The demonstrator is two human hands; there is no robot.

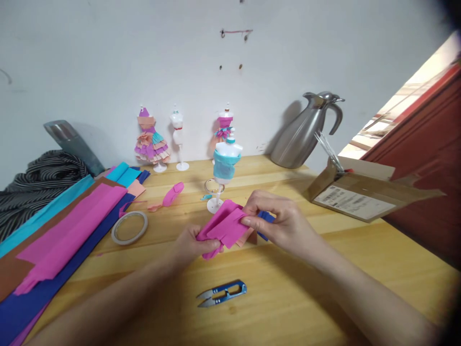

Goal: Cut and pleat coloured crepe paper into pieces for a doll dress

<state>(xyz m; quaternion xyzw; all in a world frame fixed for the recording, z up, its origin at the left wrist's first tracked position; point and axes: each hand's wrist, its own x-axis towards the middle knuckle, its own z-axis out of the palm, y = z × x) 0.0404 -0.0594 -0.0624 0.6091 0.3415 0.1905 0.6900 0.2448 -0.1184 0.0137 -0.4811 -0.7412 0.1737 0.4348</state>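
A folded piece of pink crepe paper (228, 226) is held up between my two hands over the wooden table. My left hand (196, 242) pinches its lower left end, thumb on top. At the upper right edge, the thumb and fingers of my right hand (275, 218) are closed on the same paper. Just behind it stands a small white mannequin (230, 146) with a turquoise paper wrap (225, 166) round its torso. Blue thread snips (221, 293) lie on the table in front of my hands. Scraps of dark blue paper (265, 225) show partly behind my right hand.
Crepe paper sheets (72, 230) in several colours lie stacked at left, beside a tape roll (129, 228). A ruffled-dress mannequin (151, 139) and a bare one (177, 129) stand by the wall. A steel jug (304, 132) and open cardboard box (355, 199) are at right.
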